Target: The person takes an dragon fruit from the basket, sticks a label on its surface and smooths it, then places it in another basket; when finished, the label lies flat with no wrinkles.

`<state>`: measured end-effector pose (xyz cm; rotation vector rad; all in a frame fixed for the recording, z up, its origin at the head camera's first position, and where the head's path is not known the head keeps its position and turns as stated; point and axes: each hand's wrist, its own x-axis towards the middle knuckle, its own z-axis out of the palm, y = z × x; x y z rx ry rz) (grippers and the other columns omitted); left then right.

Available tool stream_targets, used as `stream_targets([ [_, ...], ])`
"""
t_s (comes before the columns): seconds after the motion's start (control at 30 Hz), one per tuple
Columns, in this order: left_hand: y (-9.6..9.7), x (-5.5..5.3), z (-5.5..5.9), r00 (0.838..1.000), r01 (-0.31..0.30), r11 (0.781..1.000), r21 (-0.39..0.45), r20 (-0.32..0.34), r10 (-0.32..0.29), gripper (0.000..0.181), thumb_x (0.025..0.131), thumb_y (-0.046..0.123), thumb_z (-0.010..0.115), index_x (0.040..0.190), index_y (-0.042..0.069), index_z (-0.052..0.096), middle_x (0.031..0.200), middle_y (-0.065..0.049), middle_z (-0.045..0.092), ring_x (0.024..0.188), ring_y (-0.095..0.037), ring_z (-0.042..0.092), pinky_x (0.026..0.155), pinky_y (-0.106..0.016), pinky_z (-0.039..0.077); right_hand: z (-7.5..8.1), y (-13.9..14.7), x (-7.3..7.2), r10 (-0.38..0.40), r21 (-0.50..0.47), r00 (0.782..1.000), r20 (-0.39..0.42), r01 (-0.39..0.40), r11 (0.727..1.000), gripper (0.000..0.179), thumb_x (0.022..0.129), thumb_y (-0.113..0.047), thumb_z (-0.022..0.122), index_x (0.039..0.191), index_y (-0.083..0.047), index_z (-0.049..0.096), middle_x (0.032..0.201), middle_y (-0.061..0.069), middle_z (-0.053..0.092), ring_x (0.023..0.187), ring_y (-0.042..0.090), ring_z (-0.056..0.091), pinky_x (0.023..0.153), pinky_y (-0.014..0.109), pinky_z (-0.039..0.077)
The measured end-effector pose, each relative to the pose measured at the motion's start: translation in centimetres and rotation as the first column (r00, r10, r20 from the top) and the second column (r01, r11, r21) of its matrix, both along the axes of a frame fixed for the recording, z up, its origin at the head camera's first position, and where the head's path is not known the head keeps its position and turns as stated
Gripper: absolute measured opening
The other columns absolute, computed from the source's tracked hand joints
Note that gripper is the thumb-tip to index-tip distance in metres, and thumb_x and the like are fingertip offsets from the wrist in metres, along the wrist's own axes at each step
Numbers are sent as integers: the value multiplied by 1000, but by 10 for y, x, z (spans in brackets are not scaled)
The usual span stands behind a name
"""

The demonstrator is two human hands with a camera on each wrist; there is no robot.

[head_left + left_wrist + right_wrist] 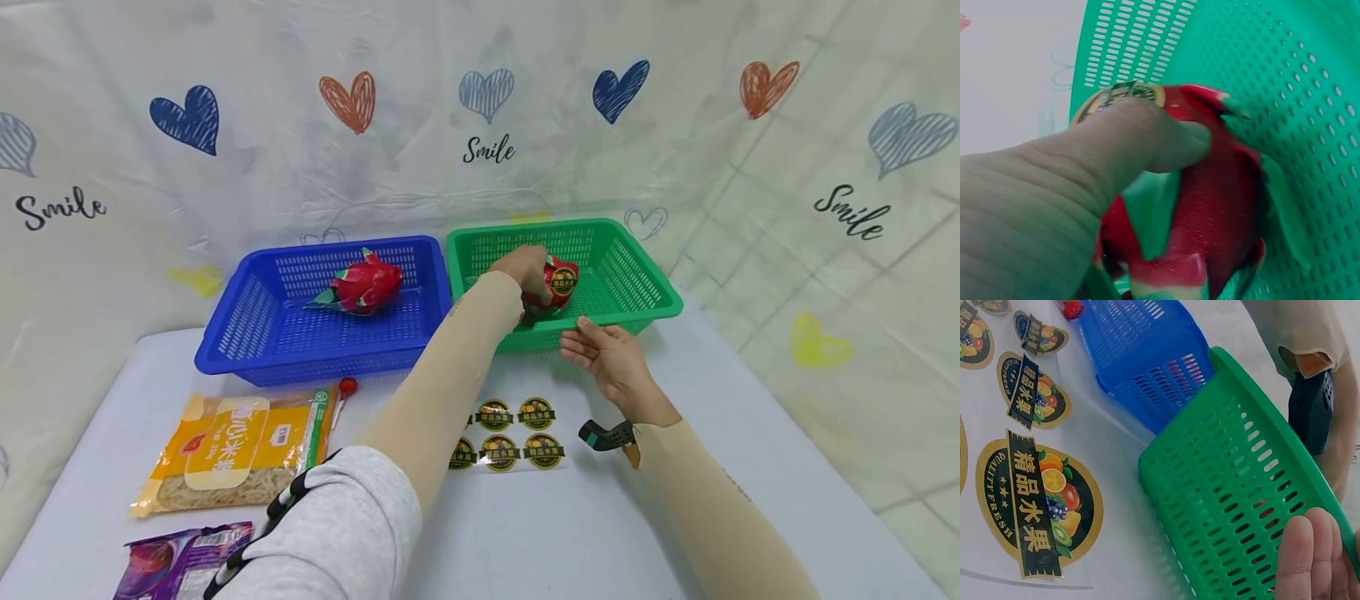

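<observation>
At far left on the table (750, 400), a purple packet (180, 567) and a yellow bag (240, 450) lie near, with the blue basket (322, 362) beyond them holding an unlabelled dragon fruit (369, 285). Next, on the near side, comes a sheet of round labels (519, 435). Farther off, the left hand (523, 271) reaches into the green basket (611, 283), its grip closed round a labelled dragon fruit (1219, 194), thumb across the red skin; whether the fruit touches the bottom is hidden. This fruit probably handles as moderately heavy, firm yet bruisable and somewhat smooth; the plump body is the sound place to hold, since the leafy scales would likely bend or snap. Rightmost, the right hand (611, 367) lightly pinches the near rim, thumb at the edge, straight fingers outside.
</observation>
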<state>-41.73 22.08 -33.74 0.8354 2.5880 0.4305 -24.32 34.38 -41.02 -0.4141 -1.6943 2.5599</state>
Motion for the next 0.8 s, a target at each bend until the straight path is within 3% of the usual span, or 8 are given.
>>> stream_targets([
  [0.17, 1, -2, 1, 999, -31, 998, -62, 19, 32, 75, 92, 31, 80, 153, 15, 40, 144, -5, 57, 128, -21, 58, 99, -39, 56, 0, -2, 0, -12, 3, 1000, 1, 12, 1000, 19, 105, -20, 61, 110, -2, 60, 84, 2, 80, 81, 13, 78, 80, 28, 64],
  [0.33, 2, -3, 3, 999, -36, 995, -92, 29, 39, 91, 92, 33, 80, 164, 18, 25, 157, -4, 48, 140, -21, 51, 107, -40, 53, 0, -2, -1, -18, 6, 1000, 0, 18, 1000, 24, 105, -20, 62, 114, 1, 57, 84, 2, 80, 81, 13, 78, 79, 28, 65],
  [0.5, -2, -1, 7, 996, -56, 997, -57, 66, 60, 105, 95, 30, 75, 168, 18, 2, 162, -7, 43, 142, -22, 50, 107, -39, 52, -1, -3, 0, -29, 17, 1000, 4, 29, 999, 22, 106, -21, 60, 112, -1, 54, 83, 1, 79, 80, 12, 78, 78, 27, 65],
  [0.8, -8, 2, 12, 992, -80, 997, -13, 92, 81, 103, 98, 28, 72, 168, 22, -3, 166, -5, 38, 137, -20, 52, 94, -35, 51, -1, -4, 0, -34, 29, 999, -2, 34, 999, 25, 107, -20, 57, 118, 2, 50, 82, 0, 79, 79, 11, 78, 78, 27, 64],
])
